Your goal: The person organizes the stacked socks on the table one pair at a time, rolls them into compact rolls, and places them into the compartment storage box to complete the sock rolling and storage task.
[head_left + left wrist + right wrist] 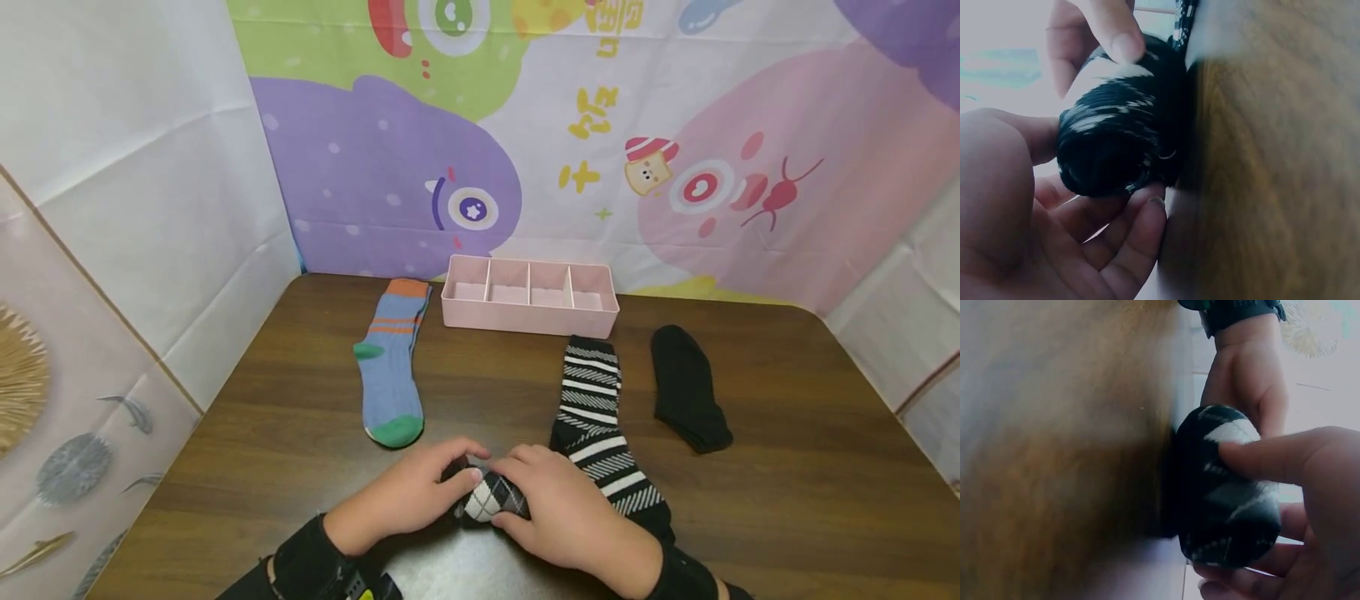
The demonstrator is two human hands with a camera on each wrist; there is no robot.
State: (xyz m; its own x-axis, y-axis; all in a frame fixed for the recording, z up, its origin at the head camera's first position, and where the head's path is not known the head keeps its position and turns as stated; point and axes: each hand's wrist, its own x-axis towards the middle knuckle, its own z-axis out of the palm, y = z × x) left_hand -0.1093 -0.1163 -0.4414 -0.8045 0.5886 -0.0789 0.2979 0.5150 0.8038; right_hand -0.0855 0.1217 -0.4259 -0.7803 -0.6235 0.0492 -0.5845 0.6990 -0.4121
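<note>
A rolled-up argyle sock (491,497) in black, grey and white lies on the table near its front edge. My left hand (408,490) holds its left end between thumb and fingers. At its right end my right hand (564,512) grips it the same way. The left wrist view shows the coiled end of the rolled sock (1107,150), with fingers beneath it. In the right wrist view the thumb presses on the sock's patterned side (1235,494). A black-and-white striped sock (592,392) lies flat just beyond my right hand, its lower part partly covered by the wrist.
A blue sock (390,367) with orange and green parts lies at the left of the wooden table (795,500). At the back stands a pink box (525,318) with several compartments. A black sock (686,387) lies on the right. A printed cloth (570,225) hangs behind.
</note>
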